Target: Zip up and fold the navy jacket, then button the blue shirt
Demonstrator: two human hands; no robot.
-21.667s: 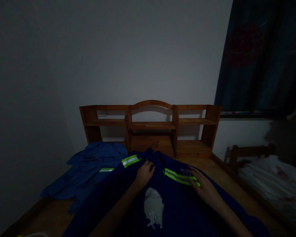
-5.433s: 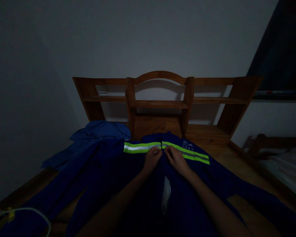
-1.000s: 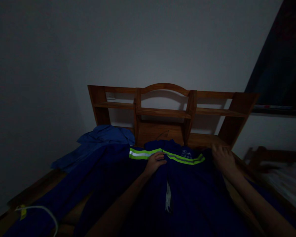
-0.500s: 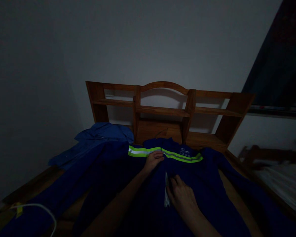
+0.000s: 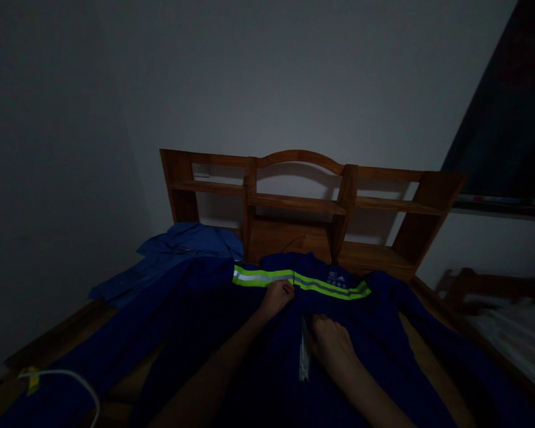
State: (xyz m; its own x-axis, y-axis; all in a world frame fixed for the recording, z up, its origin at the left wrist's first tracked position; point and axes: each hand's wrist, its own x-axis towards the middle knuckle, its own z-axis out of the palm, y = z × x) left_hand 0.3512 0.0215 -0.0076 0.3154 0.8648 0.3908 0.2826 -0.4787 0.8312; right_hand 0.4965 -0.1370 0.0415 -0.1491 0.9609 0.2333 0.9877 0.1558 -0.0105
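A dark blue work jacket (image 5: 258,339) lies spread out with its sleeves to both sides. A lime-green and silver reflective strip (image 5: 325,286) crosses its chest. My left hand (image 5: 279,297) is closed in a pinch on the jacket's front edge, just below that strip near the middle. Lower and to the right, my right hand (image 5: 333,340) is curled closed at the front opening, its fingertips partly hidden. Beside it, a narrow pale, shiny strip (image 5: 304,359) shows in the opening; I cannot make out what it is.
Lighter blue cloth (image 5: 189,241) lies crumpled at the back left. A wooden shelf unit (image 5: 298,203) stands against the wall behind the jacket. A white cable (image 5: 78,374) with a yellow tag (image 5: 33,380) curves at the lower left. The room is dim.
My right hand's fingers have curled in more tightly beside the pale strip. My left fingers have also drawn in at the front edge. The view has shifted slightly.
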